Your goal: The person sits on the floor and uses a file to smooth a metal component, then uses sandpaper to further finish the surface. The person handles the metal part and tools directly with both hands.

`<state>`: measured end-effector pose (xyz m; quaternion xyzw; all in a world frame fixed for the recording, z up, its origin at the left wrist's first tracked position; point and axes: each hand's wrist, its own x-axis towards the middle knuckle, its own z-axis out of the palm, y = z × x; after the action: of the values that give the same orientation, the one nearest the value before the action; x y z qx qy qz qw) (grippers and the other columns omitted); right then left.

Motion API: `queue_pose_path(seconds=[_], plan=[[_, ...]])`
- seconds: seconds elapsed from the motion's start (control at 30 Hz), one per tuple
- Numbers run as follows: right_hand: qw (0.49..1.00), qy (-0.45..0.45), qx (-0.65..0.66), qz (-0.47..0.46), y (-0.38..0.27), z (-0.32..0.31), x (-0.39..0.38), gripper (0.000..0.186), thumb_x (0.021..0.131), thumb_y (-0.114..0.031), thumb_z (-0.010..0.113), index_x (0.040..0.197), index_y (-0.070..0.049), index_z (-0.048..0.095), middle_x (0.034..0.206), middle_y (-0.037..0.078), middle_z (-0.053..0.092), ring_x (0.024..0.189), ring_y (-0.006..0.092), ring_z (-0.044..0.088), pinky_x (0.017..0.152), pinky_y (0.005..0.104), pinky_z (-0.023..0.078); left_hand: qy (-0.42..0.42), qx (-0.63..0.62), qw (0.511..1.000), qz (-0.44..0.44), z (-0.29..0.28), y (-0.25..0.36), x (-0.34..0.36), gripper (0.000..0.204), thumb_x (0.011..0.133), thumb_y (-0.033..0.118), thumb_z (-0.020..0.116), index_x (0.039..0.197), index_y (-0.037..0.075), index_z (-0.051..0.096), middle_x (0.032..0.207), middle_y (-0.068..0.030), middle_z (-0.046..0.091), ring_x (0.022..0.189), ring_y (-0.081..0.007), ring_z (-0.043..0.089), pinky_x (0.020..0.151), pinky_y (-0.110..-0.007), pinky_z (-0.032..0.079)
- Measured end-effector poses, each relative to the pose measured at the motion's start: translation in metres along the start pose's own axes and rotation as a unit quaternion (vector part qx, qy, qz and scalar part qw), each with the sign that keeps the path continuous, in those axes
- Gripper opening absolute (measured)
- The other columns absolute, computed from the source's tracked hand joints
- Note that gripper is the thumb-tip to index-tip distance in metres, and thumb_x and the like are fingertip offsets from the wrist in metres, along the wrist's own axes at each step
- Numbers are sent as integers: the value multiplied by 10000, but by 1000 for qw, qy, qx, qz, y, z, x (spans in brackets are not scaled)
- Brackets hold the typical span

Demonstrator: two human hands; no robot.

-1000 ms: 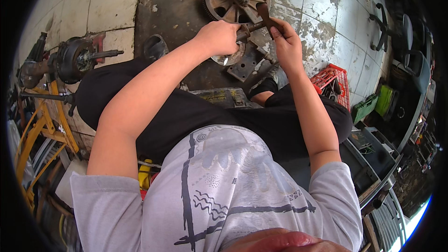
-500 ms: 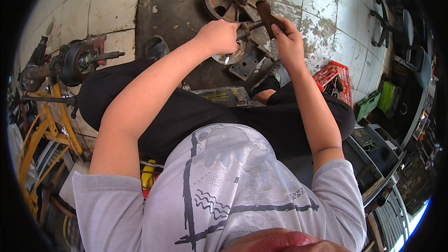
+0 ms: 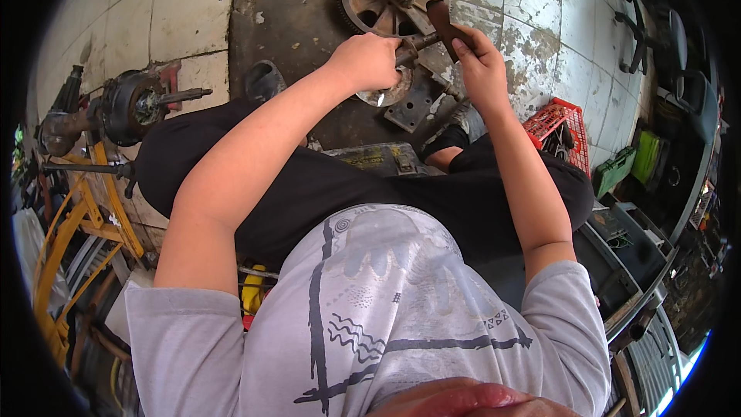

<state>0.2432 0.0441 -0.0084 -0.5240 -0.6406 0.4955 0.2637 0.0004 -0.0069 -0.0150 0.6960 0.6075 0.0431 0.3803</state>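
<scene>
My left hand (image 3: pixel 369 62) is closed around a brownish metal shaft (image 3: pixel 425 42), which carries a flange-like collar just past my fingers. The shaft points away to the right. My right hand (image 3: pixel 484 69) pinches a flat, dark brown strip (image 3: pixel 441 22) between thumb and fingers. That strip lies across the far end of the shaft; whether it wraps around it I cannot tell. Beneath my left hand is a round metal dish (image 3: pixel 394 96), partly covered. Beside it lies a metal plate with holes (image 3: pixel 411 111). A rusty toothed flywheel (image 3: pixel 369 9) rests on the floor beyond both hands.
To the left stands an axle-like assembly with a drum (image 3: pixel 131 108), near a yellow frame (image 3: pixel 109 201). A red plastic basket (image 3: pixel 575 135) of tools sits by my right knee, with a green case (image 3: pixel 615 171) behind it. A metal cup (image 3: pixel 264 79) is near my left knee.
The whole view has shifted slightly. Both hands keep nearly the same places on the shaft and the strip.
</scene>
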Motion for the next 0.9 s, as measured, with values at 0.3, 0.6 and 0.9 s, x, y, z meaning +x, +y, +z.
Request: queue_pose_path(seconds=[0.3,0.6,0.9], plan=[[1000,-4,-18,-7,0,-1,-1,290,1099,-127,685,1369,-30,726,1128,74,813,1016,107,677,942,295,533,-12,5,1000,-3,1,0,2,475,798,304,754,1157,-5,723,994,-262,786,1017,-448,757,937,-532,611],[1000,-9,9,-2,-1,0,-1,279,1101,-88,666,1363,-6,717,1145,66,808,1025,105,675,952,281,529,4,0,1000,0,2,0,1,478,808,320,760,1152,-10,729,1014,-267,787,1036,-441,757,944,-528,609],[998,-28,41,46,16,-1,6,288,1100,-111,671,1365,-3,708,1146,67,803,1059,109,685,953,277,523,5,-6,1000,-15,-3,2,-1,531,809,331,761,1221,-3,738,1030,-270,789,1041,-441,758,947,-525,610]])
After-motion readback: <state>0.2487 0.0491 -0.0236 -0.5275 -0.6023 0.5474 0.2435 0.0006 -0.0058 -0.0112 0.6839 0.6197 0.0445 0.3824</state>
